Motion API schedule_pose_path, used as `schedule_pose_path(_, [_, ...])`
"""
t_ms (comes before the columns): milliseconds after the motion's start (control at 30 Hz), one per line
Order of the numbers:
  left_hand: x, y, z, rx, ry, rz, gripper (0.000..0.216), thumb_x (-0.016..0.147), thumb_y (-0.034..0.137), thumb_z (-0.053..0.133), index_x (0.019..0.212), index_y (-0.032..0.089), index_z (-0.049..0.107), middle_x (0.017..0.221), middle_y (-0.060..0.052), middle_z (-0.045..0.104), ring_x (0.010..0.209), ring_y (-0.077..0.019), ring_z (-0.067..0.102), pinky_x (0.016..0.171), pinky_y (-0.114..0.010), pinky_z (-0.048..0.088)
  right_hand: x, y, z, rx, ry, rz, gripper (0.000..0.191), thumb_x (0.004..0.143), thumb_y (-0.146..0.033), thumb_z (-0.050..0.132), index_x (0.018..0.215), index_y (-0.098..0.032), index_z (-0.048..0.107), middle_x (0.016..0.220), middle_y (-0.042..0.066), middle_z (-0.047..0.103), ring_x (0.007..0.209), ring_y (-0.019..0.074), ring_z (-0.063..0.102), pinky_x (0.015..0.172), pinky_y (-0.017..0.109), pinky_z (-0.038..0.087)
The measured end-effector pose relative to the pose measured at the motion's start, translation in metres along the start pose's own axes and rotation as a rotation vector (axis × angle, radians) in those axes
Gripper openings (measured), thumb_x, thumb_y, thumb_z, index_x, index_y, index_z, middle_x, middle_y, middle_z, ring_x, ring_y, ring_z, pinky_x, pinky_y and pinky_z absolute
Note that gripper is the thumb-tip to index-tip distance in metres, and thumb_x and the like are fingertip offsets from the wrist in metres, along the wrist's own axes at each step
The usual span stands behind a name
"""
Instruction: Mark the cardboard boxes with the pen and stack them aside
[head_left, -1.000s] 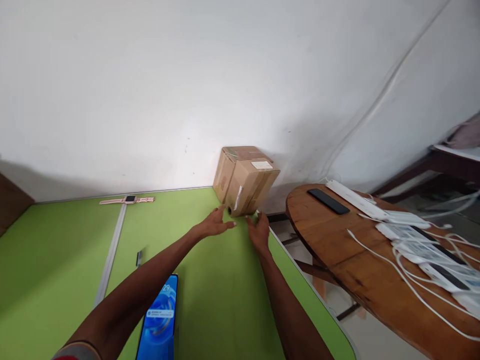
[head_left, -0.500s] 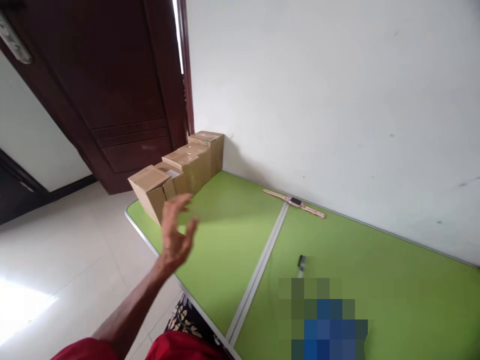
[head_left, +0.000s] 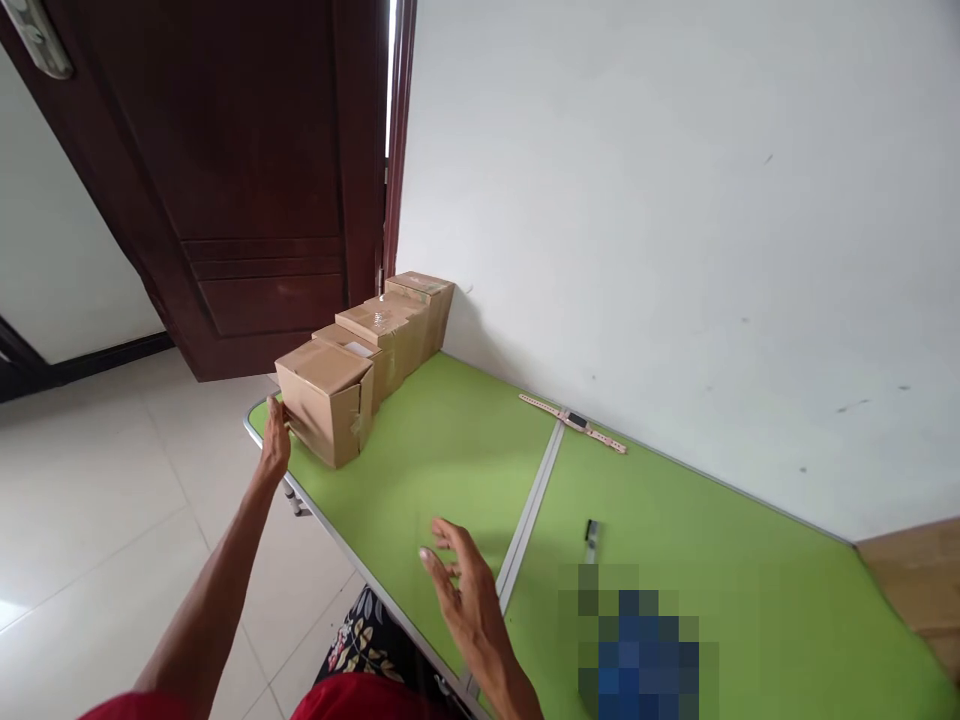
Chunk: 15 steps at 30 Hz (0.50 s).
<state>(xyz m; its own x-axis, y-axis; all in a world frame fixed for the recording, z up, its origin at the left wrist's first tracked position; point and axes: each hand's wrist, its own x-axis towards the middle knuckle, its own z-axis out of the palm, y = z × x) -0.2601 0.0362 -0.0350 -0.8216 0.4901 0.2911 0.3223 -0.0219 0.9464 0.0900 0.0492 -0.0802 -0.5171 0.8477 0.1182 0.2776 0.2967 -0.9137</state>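
Note:
A row of several taped cardboard boxes runs along the left end of the green table (head_left: 450, 440), from the nearest box (head_left: 327, 400) back to the farthest box (head_left: 420, 300) by the wall. My left hand (head_left: 276, 440) reaches out and rests against the left side of the nearest box at the table's corner; its fingers are hidden behind the box. My right hand (head_left: 461, 585) hovers over the table's near edge, palm up-turned, fingers spread, holding nothing.
A pink-strapped watch (head_left: 576, 421) lies by the wall. A small dark item (head_left: 591, 530) lies near a blurred blue patch (head_left: 637, 640). A dark wooden door (head_left: 225, 180) stands behind the boxes. White tiled floor lies left of the table.
The view has swung from the single box at the table's right end to the row at the left end. My left hand has reached the nearest box's side; my right hand has come into view.

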Motion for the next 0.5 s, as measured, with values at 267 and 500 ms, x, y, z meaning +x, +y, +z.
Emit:
schedule_pose_path(267, [-0.121, -0.005, 0.009, -0.067, -0.250, -0.073, 0.084, 0.098, 0.083, 0.028, 0.110, 0.017, 0.078, 0.106, -0.015, 0.080, 0.100, -0.0333, 0.076, 0.098, -0.053, 0.057, 0.047, -0.007, 0.018, 0.216, 0.105, 0.053, 0.104, 0.090, -0.072, 0.064, 0.169, -0.024, 0.018, 0.175, 0.018, 0.027, 0.160, 0.0391, 0.028, 0.124, 0.064, 0.035])
schedule_pose_path(500, [-0.089, -0.018, 0.050, -0.108, -0.217, -0.119, 0.083, 0.094, 0.086, 0.036, 0.138, 0.021, 0.064, 0.143, -0.018, 0.067, 0.132, -0.0367, 0.063, 0.110, -0.056, 0.050, 0.035, 0.016, -0.016, 0.243, 0.250, 0.077, 0.100, 0.088, -0.074, 0.065, 0.166, -0.025, 0.026, 0.170, 0.020, 0.031, 0.156, 0.0395, 0.035, 0.120, 0.063, 0.042])
